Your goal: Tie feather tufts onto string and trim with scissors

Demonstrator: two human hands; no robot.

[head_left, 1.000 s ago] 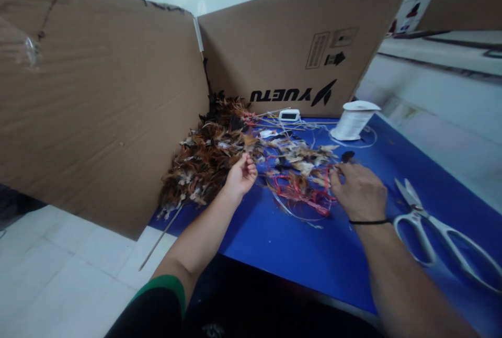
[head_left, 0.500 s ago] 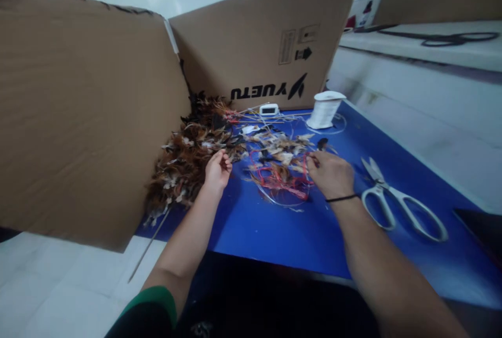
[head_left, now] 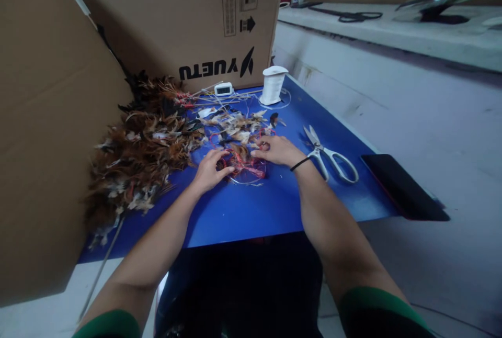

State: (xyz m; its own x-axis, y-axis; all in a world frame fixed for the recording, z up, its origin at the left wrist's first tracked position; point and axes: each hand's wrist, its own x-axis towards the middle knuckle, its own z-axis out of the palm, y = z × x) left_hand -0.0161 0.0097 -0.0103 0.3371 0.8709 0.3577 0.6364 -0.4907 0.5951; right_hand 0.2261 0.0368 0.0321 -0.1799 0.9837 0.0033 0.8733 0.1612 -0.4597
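One blue tabletop (head_left: pixel 243 212) supports the red string bundle (head_left: pixel 255 171), located between both hands. Left hand (head_left: pixel 210 171): thumb and fingers parted at the bundle's left side. Right hand (head_left: pixel 276 150): thumb and forefinger narrowly spaced at its right side. Fingertips are partly obscured; whether either holds string cannot be told. Right of grip: open scissors (head_left: pixel 329 157), then a black flat object (head_left: pixel 406 186). Left: feather pile (head_left: pixel 145 144), beside a cardboard panel (head_left: pixel 39 118) cut off by the frame. Beyond grip: white spool (head_left: pixel 273 87), display unit (head_left: pixel 223 89), printed cardboard (head_left: pixel 176 19). Far right: pale ledge (head_left: pixel 396 29).
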